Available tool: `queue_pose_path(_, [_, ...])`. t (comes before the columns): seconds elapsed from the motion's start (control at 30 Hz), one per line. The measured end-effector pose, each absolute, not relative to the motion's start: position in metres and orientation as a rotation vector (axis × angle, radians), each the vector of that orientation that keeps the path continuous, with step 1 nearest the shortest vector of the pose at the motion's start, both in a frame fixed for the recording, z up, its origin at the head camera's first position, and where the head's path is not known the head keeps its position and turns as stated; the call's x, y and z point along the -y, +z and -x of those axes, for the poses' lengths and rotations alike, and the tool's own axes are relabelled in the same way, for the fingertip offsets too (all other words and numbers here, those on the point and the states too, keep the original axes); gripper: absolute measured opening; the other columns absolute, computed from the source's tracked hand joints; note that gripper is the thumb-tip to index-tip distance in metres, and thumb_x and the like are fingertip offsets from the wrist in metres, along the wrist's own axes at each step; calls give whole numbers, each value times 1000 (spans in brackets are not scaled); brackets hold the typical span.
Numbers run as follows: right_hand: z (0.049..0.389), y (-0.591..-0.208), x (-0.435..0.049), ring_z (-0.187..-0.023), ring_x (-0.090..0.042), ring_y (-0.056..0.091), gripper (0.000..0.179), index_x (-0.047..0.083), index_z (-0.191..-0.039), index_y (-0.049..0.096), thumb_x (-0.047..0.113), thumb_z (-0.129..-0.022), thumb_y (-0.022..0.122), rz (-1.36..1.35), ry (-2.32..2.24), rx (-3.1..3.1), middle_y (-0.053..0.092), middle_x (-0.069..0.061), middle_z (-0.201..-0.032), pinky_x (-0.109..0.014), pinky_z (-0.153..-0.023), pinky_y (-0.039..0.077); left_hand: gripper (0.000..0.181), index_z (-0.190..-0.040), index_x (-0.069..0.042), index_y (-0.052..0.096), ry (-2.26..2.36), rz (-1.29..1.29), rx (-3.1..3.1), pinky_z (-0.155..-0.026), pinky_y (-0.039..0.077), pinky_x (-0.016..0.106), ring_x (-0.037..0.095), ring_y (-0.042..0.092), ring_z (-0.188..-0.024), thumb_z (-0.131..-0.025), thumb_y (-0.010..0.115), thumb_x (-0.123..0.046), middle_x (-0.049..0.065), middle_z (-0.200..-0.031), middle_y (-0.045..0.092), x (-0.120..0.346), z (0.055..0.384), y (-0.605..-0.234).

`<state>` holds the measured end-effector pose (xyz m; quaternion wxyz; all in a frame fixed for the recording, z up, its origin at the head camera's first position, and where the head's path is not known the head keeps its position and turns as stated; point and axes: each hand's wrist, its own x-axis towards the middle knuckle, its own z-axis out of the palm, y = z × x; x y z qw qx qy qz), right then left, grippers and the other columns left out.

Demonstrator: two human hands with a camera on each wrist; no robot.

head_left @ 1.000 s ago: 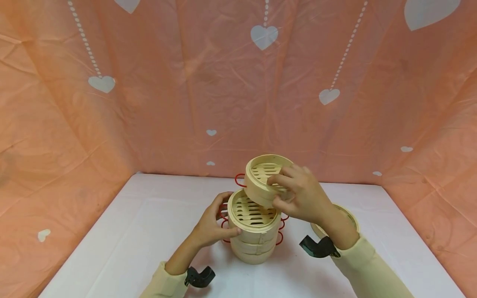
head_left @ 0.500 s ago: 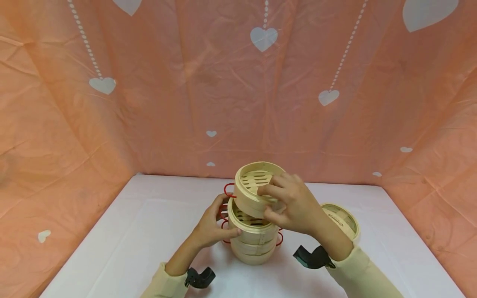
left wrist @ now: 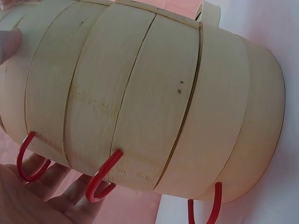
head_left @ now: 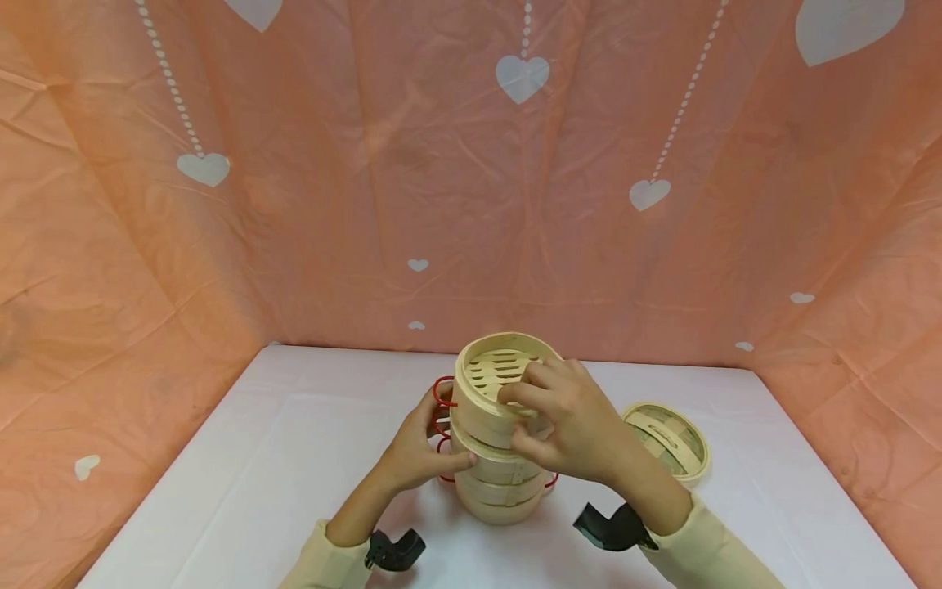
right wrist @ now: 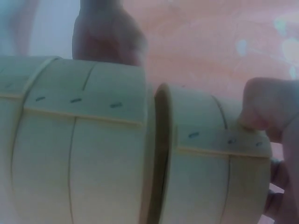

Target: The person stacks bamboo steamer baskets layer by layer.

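A stack of bamboo steamer baskets (head_left: 500, 495) stands upright on the table, with red loop handles (left wrist: 103, 175) at its sides. My left hand (head_left: 412, 450) grips the stack from the left, thumb across the front and fingers round the far side. Above it, my right hand (head_left: 570, 421) holds another bamboo steamer basket (head_left: 482, 419) by its near right rim, thumb outside and fingers over the slatted floor. This basket sits slightly tilted over the stack's top; in the right wrist view a narrow dark gap shows between the upper basket (right wrist: 201, 186) and lower stack (right wrist: 105, 163).
A round woven bamboo lid (head_left: 666, 438) with a strap handle lies on the white tablecloth (head_left: 316, 409), right of the stack and partly behind my right forearm. An orange-pink curtain (head_left: 471, 204) with white hearts hangs behind and along both sides.
My right hand has brought the upper basket down and to the left, over the stack. The left hand has kept its grip in place. More of the lid shows now.
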<state>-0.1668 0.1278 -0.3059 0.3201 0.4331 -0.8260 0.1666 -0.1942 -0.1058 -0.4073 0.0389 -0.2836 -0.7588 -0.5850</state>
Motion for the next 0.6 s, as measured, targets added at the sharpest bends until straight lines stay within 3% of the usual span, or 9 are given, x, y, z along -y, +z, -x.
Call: queue_pose_path(0.6, [163, -312, -122, -75, -9, 47, 27, 23, -93, 68, 19, -67, 67, -1122, 419, 2152, 53, 10, -77, -31, -69, 36, 79, -135, -10, 43, -1783, 850, 2349, -90, 52, 29, 16, 59, -108, -68, 83, -16, 12, -129, 56, 106, 193, -406])
